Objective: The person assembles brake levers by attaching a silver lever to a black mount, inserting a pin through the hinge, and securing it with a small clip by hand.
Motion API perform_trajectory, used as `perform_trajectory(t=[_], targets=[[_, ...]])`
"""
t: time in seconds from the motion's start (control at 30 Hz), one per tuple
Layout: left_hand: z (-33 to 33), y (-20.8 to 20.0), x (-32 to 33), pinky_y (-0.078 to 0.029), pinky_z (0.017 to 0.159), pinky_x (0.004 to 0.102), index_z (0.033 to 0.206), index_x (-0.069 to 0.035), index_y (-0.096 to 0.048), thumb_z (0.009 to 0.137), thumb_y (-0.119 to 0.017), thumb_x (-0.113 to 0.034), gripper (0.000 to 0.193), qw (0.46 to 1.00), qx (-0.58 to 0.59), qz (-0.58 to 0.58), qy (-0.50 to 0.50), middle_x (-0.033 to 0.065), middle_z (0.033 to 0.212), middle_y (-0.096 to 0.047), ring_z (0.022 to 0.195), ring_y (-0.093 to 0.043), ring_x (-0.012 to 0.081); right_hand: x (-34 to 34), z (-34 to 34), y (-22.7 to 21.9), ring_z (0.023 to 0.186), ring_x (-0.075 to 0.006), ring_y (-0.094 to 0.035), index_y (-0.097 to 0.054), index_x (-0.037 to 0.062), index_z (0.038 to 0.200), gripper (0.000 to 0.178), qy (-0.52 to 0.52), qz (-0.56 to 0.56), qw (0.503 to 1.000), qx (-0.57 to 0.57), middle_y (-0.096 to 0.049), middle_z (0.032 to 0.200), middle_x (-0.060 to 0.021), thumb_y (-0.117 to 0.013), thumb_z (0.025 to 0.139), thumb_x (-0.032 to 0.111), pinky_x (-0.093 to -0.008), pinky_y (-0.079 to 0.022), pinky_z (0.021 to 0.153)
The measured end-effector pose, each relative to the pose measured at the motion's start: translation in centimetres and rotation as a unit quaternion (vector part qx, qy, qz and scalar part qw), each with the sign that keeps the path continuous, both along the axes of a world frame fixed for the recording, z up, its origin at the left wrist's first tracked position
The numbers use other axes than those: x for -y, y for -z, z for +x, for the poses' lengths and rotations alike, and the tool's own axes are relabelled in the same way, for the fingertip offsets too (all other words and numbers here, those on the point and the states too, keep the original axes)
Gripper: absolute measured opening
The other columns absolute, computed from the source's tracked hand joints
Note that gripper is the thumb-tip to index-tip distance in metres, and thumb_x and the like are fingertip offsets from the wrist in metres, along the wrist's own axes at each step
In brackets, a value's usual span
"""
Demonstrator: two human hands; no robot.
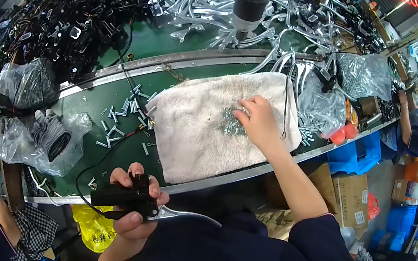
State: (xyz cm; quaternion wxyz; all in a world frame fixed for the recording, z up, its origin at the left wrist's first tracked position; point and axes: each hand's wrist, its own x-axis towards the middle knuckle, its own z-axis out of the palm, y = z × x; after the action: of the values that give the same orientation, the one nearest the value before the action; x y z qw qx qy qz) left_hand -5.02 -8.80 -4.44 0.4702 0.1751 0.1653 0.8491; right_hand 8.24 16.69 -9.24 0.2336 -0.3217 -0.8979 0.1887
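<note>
Closest to me, my left hand (132, 203) is closed around a black brake lever housing (121, 197) with a silver lever (188, 216), at the bench's near edge. Clear plastic bags (23, 139) hold grey gloves (51, 132). On the green workbench (97, 97) lies a white towel (204, 124); there my right hand (258, 122) pinches into small screws (231, 124), fingers nearly closed.

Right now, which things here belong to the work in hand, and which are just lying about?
In use:
- black brake-lever assembly in left hand
- small screws under right hand
- white towel

Lying about:
- grey gloves on plastic bag
- silver levers
- loose bolts
</note>
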Motion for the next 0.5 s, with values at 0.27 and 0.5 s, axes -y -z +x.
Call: perform_trajectory(t=[0.27,0.5], targets=[[0.5,0.4,0.1,-0.042,0.071,0.0323,0.100,-0.011,-0.038,0.061,-0.063,-0.004,0.047,0.999,0.013,-0.029,-0.027,0.0095,0.114,-0.038,0.088,-0.043,0.0189,0.0,-1.7,0.1,0.076,-0.0324,-0.053,-0.057,0.0025,0.074,0.015,0.002,-0.108,0.993,0.052,-0.055,0.075,-0.0157,-0.055,0.072,0.017,-0.0407,-0.041,0.067],[0.7,0.6,0.8,-0.042,0.072,0.0308,0.106,-0.013,-0.038,0.062,-0.062,-0.006,0.051,0.999,-0.005,-0.039,-0.025,0.0088,0.114,-0.038,0.088,-0.043,0.0182,-0.2,-0.2,-0.2,0.073,-0.0335,-0.054,-0.051,0.0027,0.081,0.015,0.070,-0.137,0.988,-0.022,-0.056,0.076,-0.0173,-0.052,0.077,0.018,-0.0401,-0.041,0.064]])
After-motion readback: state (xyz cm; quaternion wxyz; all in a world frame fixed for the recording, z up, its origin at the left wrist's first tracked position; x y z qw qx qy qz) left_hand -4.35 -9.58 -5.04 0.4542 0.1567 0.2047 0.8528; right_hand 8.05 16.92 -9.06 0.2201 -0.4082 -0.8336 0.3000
